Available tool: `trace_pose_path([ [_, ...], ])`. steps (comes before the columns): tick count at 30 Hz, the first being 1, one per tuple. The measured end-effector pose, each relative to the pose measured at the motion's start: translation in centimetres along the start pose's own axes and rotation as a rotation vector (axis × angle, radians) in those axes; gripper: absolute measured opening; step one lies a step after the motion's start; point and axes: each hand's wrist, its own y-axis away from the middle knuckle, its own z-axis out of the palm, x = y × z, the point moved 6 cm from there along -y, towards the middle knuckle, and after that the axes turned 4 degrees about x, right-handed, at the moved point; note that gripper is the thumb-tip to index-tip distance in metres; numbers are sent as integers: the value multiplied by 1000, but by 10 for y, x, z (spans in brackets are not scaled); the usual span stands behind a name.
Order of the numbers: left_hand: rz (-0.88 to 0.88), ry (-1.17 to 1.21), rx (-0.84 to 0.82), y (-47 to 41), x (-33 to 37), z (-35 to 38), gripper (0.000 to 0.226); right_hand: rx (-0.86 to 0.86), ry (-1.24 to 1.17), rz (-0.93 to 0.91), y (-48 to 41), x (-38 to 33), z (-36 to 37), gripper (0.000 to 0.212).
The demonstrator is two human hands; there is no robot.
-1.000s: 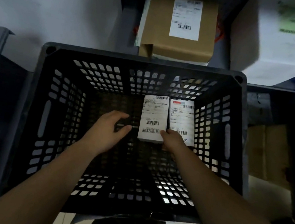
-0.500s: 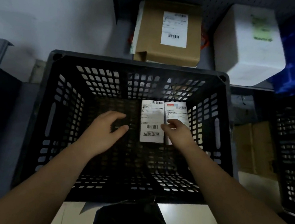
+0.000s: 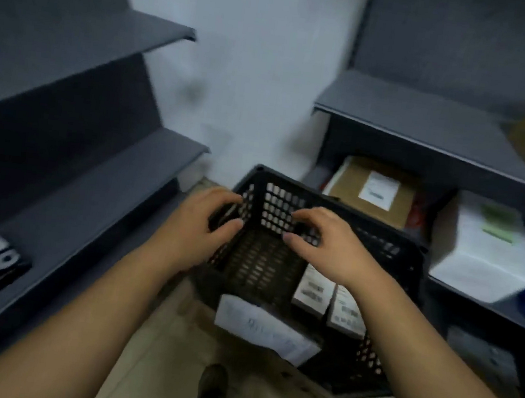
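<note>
Everything sits at a new angle compared with half a second ago. The crate was square in front of me then, and now the left shelves (image 3: 59, 174) fill that side of my view, with the right shelves (image 3: 428, 130) slanting off on the other. The crate (image 3: 289, 182) now shows corner-first on the floor between the two shelf units, one far corner pointing away from me. The white box (image 3: 486, 252) and the brown box (image 3: 371, 192) were straight beyond the crate before. They now lie off to its right, on a lower shelf, and both are blurred. My arms have come up out of the crate. My left hand (image 3: 198, 224) was low over the crate floor and is now at the left wall near that far corner, fingers and thumb curved about the rim. The blur keeps me from telling whether they close on it. My right hand (image 3: 328, 243) had its fingertips down at the small boxes. It now hangs over the inside of the crate near the far wall, its fingers loosely bent, holding nothing and touching nothing I can make out. A white label (image 3: 265, 328) shows on the crate's near wall. The two small boxes (image 3: 312, 291) lie side by side on the crate floor as before, touching each other, under my right wrist and clear of both hands.
</note>
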Motion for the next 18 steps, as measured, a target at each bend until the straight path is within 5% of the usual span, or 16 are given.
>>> trace_pose_path([
  [18,-656,-456,774,502,2,-341,43,-452,-258,-868,159,-484,198,41],
])
